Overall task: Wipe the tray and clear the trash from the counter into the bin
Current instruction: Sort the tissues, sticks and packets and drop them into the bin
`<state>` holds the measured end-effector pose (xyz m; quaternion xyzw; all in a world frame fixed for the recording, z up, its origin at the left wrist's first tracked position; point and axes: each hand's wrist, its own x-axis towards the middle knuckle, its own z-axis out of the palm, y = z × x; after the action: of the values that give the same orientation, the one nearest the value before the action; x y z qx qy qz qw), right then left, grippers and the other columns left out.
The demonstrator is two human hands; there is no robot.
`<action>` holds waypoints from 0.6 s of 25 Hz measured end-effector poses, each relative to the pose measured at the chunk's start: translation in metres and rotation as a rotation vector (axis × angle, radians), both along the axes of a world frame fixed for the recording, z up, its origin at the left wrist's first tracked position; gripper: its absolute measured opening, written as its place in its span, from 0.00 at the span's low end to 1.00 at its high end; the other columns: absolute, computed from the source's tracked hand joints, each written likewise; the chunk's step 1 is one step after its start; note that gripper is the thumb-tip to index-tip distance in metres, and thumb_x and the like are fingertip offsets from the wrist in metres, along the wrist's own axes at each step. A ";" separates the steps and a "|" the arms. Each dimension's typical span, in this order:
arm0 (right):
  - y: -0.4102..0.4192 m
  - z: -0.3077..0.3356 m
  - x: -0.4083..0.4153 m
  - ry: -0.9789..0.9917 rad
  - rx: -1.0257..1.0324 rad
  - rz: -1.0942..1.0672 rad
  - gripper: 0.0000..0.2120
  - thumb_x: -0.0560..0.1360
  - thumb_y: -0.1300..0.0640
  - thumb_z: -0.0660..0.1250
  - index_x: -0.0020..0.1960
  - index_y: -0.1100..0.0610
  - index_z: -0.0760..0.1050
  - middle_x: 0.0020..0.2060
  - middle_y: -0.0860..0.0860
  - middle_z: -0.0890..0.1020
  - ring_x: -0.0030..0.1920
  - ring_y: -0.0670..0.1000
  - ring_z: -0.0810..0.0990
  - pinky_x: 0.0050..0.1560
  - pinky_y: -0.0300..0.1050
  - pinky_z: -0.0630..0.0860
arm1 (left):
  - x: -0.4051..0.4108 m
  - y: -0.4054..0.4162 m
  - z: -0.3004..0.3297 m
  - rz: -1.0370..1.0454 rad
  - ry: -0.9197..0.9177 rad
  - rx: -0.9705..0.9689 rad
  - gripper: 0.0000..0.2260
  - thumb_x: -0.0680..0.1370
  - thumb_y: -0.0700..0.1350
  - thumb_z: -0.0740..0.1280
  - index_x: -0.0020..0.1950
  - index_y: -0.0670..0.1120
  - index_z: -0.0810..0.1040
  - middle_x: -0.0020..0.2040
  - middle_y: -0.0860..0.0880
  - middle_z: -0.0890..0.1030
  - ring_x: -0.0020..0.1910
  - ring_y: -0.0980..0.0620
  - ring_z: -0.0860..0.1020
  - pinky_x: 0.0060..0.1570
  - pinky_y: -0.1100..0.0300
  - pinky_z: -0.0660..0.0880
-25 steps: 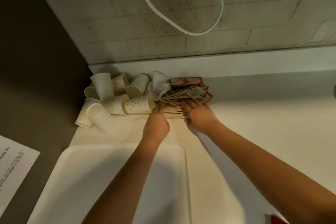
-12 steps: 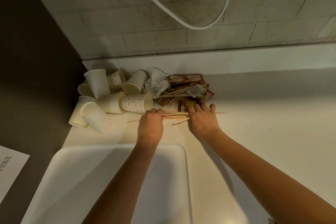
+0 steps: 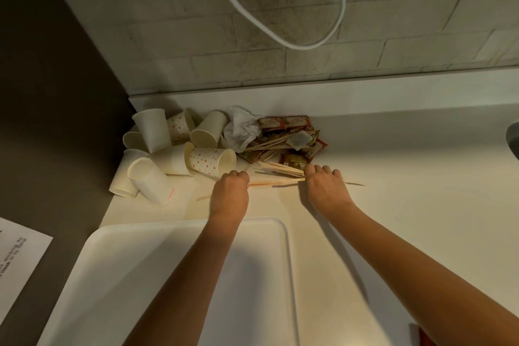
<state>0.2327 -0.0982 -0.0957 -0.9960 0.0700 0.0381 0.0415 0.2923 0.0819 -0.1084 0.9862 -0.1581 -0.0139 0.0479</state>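
Fingers of the left hand (image 3: 229, 194) and right hand (image 3: 325, 188) curl over the wooden sticks (image 3: 276, 182), which lie crosswise between them on the counter (image 3: 407, 205), beyond the tray (image 3: 140, 275).

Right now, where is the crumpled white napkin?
Head view: the crumpled white napkin lies at the counter's back, left of centre, between the paper cups and the sauce packets.

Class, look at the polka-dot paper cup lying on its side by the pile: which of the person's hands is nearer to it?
Left. The left hand sits just below the polka-dot cup, almost at its lower edge. The right hand is farther off to the right, gripping the wooden sticks.
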 end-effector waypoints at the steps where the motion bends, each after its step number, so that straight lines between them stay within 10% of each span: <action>1: -0.001 0.002 -0.003 -0.007 0.012 -0.006 0.13 0.78 0.62 0.52 0.62 0.59 0.63 0.58 0.57 0.75 0.57 0.57 0.73 0.58 0.49 0.67 | -0.002 -0.003 0.001 -0.011 -0.019 0.067 0.12 0.79 0.37 0.57 0.61 0.43 0.73 0.57 0.44 0.76 0.56 0.46 0.74 0.52 0.56 0.71; 15: -0.014 0.044 -0.028 -0.098 0.364 -0.264 0.03 0.78 0.64 0.53 0.49 0.58 0.64 0.33 0.52 0.69 0.30 0.51 0.68 0.27 0.43 0.62 | -0.021 -0.004 0.042 -0.086 -0.048 -0.010 0.13 0.77 0.33 0.54 0.58 0.45 0.69 0.49 0.44 0.81 0.48 0.42 0.77 0.47 0.55 0.65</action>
<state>0.2045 -0.1120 -0.0518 -0.9549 0.1894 -0.0043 0.2284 0.2714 0.0777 -0.0664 0.9782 -0.2016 0.0084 0.0485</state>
